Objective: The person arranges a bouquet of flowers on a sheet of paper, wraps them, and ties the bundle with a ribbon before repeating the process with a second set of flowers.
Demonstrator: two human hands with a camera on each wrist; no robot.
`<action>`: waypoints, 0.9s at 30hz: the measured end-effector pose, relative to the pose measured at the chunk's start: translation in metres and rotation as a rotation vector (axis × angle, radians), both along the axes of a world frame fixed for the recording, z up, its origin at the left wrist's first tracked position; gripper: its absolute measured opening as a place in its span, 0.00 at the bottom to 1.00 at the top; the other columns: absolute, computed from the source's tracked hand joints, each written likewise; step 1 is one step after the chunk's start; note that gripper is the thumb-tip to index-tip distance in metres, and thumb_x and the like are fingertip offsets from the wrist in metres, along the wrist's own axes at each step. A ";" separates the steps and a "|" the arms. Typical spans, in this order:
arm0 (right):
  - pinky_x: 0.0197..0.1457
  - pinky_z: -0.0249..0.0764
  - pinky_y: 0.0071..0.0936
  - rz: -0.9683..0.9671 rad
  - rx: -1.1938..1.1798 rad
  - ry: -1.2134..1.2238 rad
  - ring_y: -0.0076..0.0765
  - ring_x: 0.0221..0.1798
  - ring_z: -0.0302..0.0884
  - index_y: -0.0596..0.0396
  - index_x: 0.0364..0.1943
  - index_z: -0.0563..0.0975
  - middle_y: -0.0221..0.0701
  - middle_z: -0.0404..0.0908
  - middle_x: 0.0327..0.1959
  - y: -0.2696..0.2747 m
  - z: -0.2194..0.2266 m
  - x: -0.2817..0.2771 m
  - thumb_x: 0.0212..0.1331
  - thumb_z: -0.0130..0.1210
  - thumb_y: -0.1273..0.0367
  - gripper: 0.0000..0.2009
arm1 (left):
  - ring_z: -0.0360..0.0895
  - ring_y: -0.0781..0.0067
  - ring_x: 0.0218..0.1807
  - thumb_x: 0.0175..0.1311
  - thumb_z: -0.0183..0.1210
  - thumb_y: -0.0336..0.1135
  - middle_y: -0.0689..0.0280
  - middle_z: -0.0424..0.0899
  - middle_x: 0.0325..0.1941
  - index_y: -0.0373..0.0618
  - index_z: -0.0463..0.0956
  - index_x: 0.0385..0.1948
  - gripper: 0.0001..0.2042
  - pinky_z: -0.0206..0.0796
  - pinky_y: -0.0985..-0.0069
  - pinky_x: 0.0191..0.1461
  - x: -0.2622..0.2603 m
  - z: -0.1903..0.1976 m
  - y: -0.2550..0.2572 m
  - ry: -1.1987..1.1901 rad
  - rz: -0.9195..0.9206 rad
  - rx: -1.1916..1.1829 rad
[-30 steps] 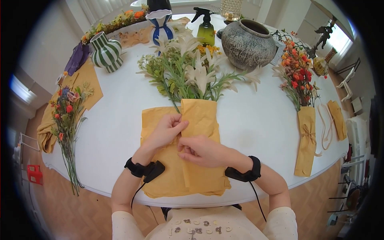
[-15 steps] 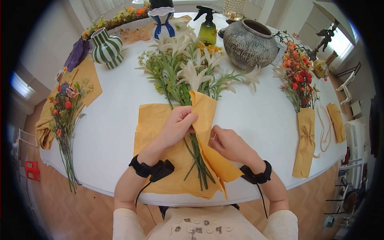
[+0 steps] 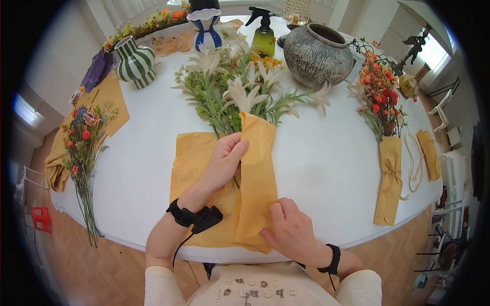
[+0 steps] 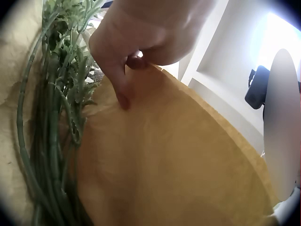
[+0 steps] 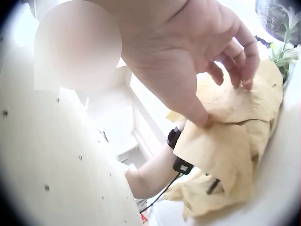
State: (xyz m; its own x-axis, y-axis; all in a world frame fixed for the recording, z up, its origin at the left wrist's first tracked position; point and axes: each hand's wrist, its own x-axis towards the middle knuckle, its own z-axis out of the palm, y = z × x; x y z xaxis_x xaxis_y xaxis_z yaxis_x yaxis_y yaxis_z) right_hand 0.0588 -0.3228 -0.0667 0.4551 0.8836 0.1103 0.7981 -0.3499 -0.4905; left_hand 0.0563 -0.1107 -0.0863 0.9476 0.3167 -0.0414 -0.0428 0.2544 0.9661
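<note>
A bouquet of cream lilies and greenery lies on yellow-brown wrapping paper, with a paper flap folded over its stems. My left hand pinches the flap's upper edge between thumb and fingers, just below the blooms. Green stems run beside the raised paper in the left wrist view. Over the flap's lower right side, my right hand rests with thumb and fingertips spread apart on the paper. The right wrist view shows its thumb at a crease. Most of the stems are hidden under the flap.
A wrapped bouquet lies at the right by a loose cord; loose flowers lie at the left. Behind stand a striped vase, a blue-and-white vase, a spray bottle and a grey pot.
The right-hand flap opened off the stems, then folded back over them. My right hand moved right, then down along the paper's right edge. My left hand moved slightly up and right with the flap's edge.
</note>
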 end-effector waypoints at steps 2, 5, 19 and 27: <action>0.32 0.70 0.30 0.010 -0.266 0.026 0.40 0.41 0.69 0.60 0.33 0.70 0.37 0.67 0.37 -0.008 -0.013 0.001 0.35 0.59 0.72 0.17 | 0.68 0.89 0.22 0.67 0.41 0.38 0.74 0.74 0.23 0.39 0.72 0.30 0.13 0.61 0.86 0.24 -0.004 0.004 0.008 0.057 -0.013 0.077; 0.39 0.72 0.30 -0.025 0.104 -0.061 0.45 0.49 0.67 0.59 0.22 0.70 0.41 0.68 0.44 -0.013 -0.018 0.003 0.33 0.55 0.76 0.08 | 0.72 0.85 0.20 0.68 0.39 0.43 0.71 0.77 0.21 0.37 0.72 0.36 0.17 0.61 0.91 0.22 -0.017 0.011 0.025 0.281 -0.136 0.440; 0.56 0.63 0.46 0.517 0.001 -0.092 0.54 0.64 0.53 0.59 0.23 0.68 0.47 0.57 0.61 0.007 -0.015 0.016 0.38 0.55 0.77 0.07 | 0.74 0.76 0.35 0.55 0.58 0.38 0.62 0.78 0.36 0.32 0.70 0.42 0.19 0.68 0.77 0.36 -0.017 0.006 0.004 0.212 -0.095 0.373; 0.34 0.71 0.33 0.164 0.007 0.158 0.46 0.32 0.73 0.61 0.31 0.69 0.44 0.69 0.44 0.003 0.012 0.082 0.50 0.53 0.72 0.08 | 0.74 0.79 0.38 0.57 0.57 0.35 0.63 0.78 0.38 0.34 0.66 0.46 0.19 0.68 0.79 0.39 -0.020 0.020 0.002 0.314 -0.142 0.355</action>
State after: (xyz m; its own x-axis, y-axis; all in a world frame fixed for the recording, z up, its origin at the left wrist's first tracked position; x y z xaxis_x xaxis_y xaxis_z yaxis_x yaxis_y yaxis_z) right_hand 0.1413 -0.3193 -0.0550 0.3172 0.9468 0.0550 0.7569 -0.2178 -0.6161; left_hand 0.0362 -0.1091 -0.0667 0.9415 0.2319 -0.2444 0.2750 -0.1101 0.9551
